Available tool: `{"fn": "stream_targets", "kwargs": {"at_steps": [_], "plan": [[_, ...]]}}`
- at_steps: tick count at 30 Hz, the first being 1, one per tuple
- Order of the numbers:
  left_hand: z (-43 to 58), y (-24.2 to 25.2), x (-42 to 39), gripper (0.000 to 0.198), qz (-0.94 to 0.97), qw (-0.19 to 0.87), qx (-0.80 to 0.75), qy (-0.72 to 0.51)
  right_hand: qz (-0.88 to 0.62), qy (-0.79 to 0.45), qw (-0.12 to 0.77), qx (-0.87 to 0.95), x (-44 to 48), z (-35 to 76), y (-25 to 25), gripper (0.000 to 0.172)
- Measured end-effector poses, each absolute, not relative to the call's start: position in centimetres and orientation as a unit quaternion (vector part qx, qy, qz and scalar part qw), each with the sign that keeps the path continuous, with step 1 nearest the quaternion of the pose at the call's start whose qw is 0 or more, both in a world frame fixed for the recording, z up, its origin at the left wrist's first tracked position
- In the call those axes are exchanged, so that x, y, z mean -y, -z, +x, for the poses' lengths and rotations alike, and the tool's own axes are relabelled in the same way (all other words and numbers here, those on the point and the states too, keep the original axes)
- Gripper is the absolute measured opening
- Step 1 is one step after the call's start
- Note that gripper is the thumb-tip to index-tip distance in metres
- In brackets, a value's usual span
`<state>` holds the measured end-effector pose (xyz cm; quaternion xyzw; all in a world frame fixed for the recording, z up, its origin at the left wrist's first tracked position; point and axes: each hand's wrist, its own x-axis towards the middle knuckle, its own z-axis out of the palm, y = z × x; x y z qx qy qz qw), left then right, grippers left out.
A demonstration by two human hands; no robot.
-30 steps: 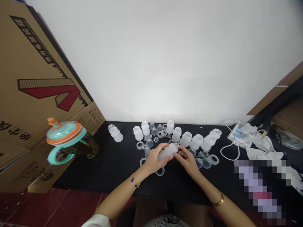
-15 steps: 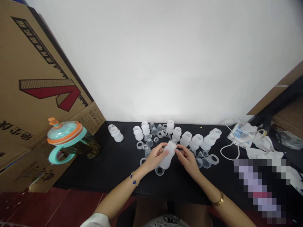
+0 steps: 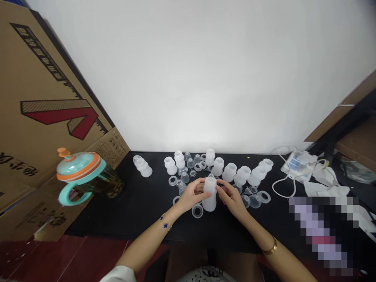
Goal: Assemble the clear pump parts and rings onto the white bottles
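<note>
A frosted white baby bottle (image 3: pixel 209 200) stands nearly upright in front of me, with a clear teat (image 3: pixel 210 176) showing at its top. My left hand (image 3: pixel 192 194) is closed round the bottle's left side, thumb across its front. From the right, my right hand (image 3: pixel 231 197) pinches the upper part near the collar; its fingertips behind the bottle are hidden. A ring (image 3: pixel 197 210) lies on the table just left of the bottle's base. Beside my left hand are clear domed caps (image 3: pixel 185 177) and another ring (image 3: pixel 173 180).
Several open white bottles (image 3: pixel 229 172) line the back of the black table (image 3: pixel 132 217). A bottle with a teat and cap (image 3: pixel 143 166) stands farther left. A large teal-handled jug (image 3: pixel 88 172) is at left by a cardboard box (image 3: pixel 53 149). White cables (image 3: pixel 283 184) lie at right.
The bottle has swung from a tilt to nearly upright between my hands. Both hands keep hold of it, in about the same place.
</note>
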<state>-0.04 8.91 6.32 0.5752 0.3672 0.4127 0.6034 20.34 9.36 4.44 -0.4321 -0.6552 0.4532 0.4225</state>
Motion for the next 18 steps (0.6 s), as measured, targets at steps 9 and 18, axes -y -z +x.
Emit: {"fn": "stream_targets", "kwargs": {"at_steps": [9, 18], "plan": [[-0.1, -5.8, -9.0, 0.052, 0.591, 0.602, -0.344, -0.413, -0.418, -0.442, 0.413, 0.677, -9.0, 20.3, -5.4, 0.043], [-0.2, -6.1, -9.1, 0.049, 0.617, 0.552, -0.364, -0.427, -0.416, -0.417, 0.398, 0.703, -8.9, 20.3, -5.6, 0.043]]}}
